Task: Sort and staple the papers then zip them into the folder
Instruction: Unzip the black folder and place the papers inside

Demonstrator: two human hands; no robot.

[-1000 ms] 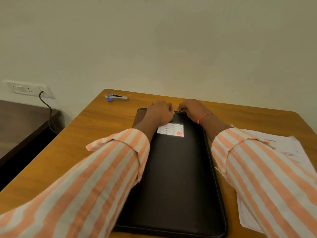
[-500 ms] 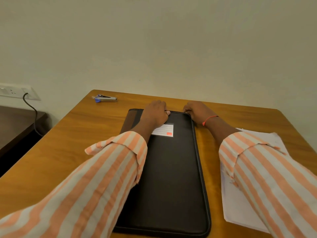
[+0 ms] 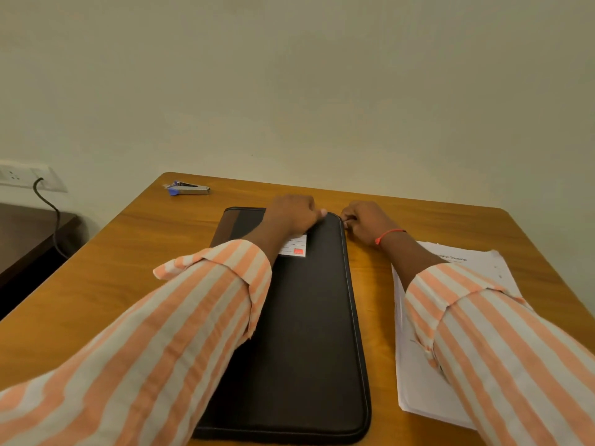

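Note:
A black zip folder (image 3: 309, 333) with a brown strip and a small white label lies closed on the wooden table (image 3: 112, 268). My left hand (image 3: 291, 215) presses on its far edge, fingers curled over the rim. At the folder's far right corner my right hand (image 3: 363, 220) is pinched shut on what seems to be the zipper pull, which the fingers hide. A stack of white papers (image 3: 418, 365) lies to the right of the folder, partly under my right sleeve. A silver and blue stapler (image 3: 190, 188) rests at the table's far left corner.
A wall stands right behind the table's far edge. To the left there is a wall socket (image 3: 19, 177) with a black cable (image 3: 53, 214) hanging down, and a dark lower surface (image 3: 29, 239) beside the table.
My right hand has slid right along the folder's far edge, from the middle to the right corner. My left hand stayed on the far edge. The camera shifted.

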